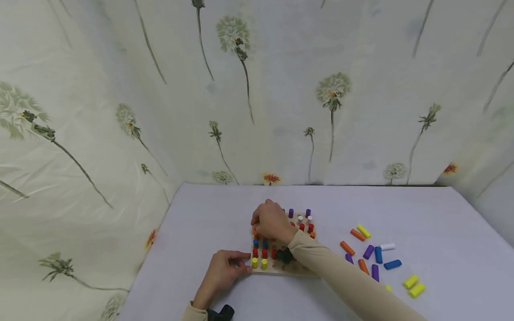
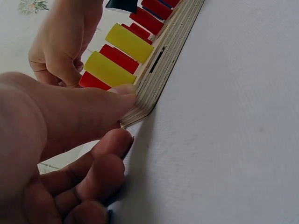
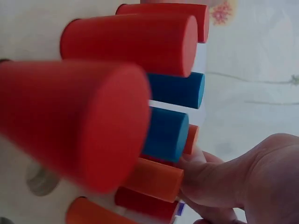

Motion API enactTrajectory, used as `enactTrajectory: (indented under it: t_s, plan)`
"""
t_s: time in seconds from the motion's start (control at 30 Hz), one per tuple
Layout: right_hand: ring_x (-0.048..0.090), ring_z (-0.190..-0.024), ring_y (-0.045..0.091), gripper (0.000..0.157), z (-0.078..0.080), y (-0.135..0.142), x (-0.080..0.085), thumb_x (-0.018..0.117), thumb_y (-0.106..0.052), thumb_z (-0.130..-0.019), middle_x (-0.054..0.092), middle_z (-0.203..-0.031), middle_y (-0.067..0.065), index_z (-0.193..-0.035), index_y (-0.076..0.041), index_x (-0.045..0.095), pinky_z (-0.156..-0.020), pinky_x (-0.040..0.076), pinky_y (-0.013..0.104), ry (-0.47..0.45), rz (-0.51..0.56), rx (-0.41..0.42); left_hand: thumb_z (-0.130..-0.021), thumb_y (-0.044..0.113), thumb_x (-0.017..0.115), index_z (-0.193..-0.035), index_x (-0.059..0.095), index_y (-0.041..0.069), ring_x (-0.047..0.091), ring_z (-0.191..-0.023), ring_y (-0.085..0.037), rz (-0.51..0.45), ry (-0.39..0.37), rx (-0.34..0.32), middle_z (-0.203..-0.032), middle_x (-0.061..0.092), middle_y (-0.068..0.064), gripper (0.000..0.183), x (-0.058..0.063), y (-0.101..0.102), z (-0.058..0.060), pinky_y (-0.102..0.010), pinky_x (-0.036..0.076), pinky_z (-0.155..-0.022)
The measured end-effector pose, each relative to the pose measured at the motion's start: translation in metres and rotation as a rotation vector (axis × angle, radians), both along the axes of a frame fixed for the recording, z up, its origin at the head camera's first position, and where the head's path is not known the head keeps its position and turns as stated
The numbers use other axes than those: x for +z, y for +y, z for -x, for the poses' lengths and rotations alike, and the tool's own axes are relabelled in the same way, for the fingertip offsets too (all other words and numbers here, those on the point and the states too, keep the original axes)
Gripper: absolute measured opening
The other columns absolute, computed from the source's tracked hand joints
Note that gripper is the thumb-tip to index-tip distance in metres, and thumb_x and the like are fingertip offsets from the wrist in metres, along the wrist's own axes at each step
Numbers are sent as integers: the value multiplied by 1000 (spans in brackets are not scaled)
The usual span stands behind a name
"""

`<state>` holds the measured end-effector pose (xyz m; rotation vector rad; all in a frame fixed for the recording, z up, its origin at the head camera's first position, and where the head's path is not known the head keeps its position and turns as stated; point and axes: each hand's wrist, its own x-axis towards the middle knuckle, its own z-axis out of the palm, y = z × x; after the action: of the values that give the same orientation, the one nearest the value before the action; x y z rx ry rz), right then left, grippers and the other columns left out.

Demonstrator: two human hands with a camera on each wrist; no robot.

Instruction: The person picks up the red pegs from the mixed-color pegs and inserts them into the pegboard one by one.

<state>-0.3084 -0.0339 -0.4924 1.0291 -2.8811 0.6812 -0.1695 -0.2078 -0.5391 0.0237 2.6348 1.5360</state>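
Observation:
A wooden pegboard point(image 1: 276, 269) holds rows of coloured pegs. At its near left corner my left hand point(image 1: 225, 269) grips the edge, the thumb beside a yellow peg point(image 2: 110, 67) and the index finger at the other side of the corner. My right hand point(image 1: 273, 221) reaches over the board's left half with curled fingers. In the right wrist view its thumb and fingertip pinch a red peg point(image 3: 159, 163), mostly hidden behind an orange peg point(image 3: 159, 181). Blue pegs point(image 3: 168, 135) stand nearer that camera.
Right of the board, loose pegs lie scattered on the white tablecloth point(image 1: 453, 249), including orange point(image 1: 347, 248), purple point(image 1: 375, 272), blue point(image 1: 392, 264) and yellow point(image 1: 416, 290) ones. My right sleeve point(image 1: 333, 272) crosses the board's near right corner. A patterned curtain point(image 1: 281, 111) hangs behind.

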Motion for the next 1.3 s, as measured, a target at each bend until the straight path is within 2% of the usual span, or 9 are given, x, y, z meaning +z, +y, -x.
enactTrajectory:
  t_s: [0.3,0.5,0.6,0.7,0.8,0.93,1.03,1.13,1.3]
  plan:
    - [50,-80,16,9,-3,-4,-2,83,-14,-84,75,-81,-8,-79,-21,84,-87,49,44,20,-15,-49,-81,12,90,-106,84,5,48,-57,-8,-6,9,-2,-74,70,1,27,-1,0,2,-22,33,-51]
    - [53,-84,19,8,-4,-2,-6,82,-13,-85,78,-84,-5,-81,-19,85,-84,51,43,52,13,-45,-81,12,90,-107,84,5,49,-57,-8,-2,17,-5,-74,70,1,27,-1,0,3,-22,33,-51]
    - [53,-87,20,10,-2,0,-6,82,-12,-87,78,-83,-4,-81,-20,85,-81,50,41,46,17,-25,-81,12,91,-107,84,6,49,-58,-8,1,14,-3,-73,70,1,27,-1,0,3,-22,34,-52]
    - [56,-87,20,9,1,5,-5,83,-12,-88,78,-83,-6,-84,-19,86,-84,46,39,33,31,22,-81,13,90,-107,84,6,50,-59,-9,11,14,-4,-74,70,1,27,0,0,3,-22,34,-53]
    - [58,-89,18,9,3,14,-3,81,-11,-91,80,-88,-6,-92,-16,88,-87,42,39,-16,78,58,-82,13,90,-108,84,7,51,-61,-11,12,4,-6,-74,69,1,27,0,1,3,-23,35,-54]
    - [55,-87,16,16,-2,35,2,78,-8,-94,82,-96,-4,-103,-17,87,-82,38,37,-71,143,27,-83,13,89,-109,84,7,52,-64,-12,11,-27,-8,-75,69,2,27,-2,3,3,-23,37,-55]
    - [54,-85,18,19,-9,59,12,79,-7,-93,81,-97,-1,-108,-16,86,-79,36,36,-60,191,-9,-83,13,88,-110,83,7,53,-66,-13,14,-45,-5,-75,69,4,27,-3,5,3,-23,38,-56]
    - [55,-91,24,23,-17,91,27,79,-7,-92,80,-103,5,-114,-13,84,-79,37,38,-41,224,-59,-82,13,88,-110,83,8,54,-68,-14,18,-53,4,-76,69,4,28,-3,5,2,-24,38,-57]
    - [54,-105,36,33,-24,152,44,84,-8,-89,75,-122,18,-122,-8,79,-84,42,47,123,214,-222,-82,14,89,-110,83,8,55,-70,-14,26,-39,12,-77,69,3,30,-3,2,1,-24,39,-58]
